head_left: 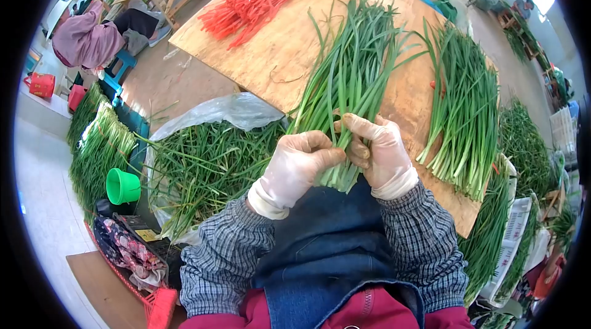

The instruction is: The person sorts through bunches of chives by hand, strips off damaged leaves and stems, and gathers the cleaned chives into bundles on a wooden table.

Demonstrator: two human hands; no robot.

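Note:
A loose bunch of long green Chinese chives (354, 64) lies across the front of the wooden table, its pale stem ends pointing toward my body. Wearing a thin whitish glove, my left hand (294, 166) grips the stems from the left, thumb and fingers closed. My right hand (383, 153), gloved too, has its fingers curled round stems on the right side, thumb tip close to the index finger. Some stems between the hands are hidden by the fingers. Right of my right hand, a second bundle of chives (462, 107) rests on the table, apart from both hands.
Red plastic ties (265, 2) are heaped on the wooden table (258, 76). A plastic-lined container of loose leaves (209, 169) stands left, beside a green bucket (123, 186). More chives (101, 156) are stacked farther left. A seated person (92, 36) is at the upper left. White crates (514, 236) stand right.

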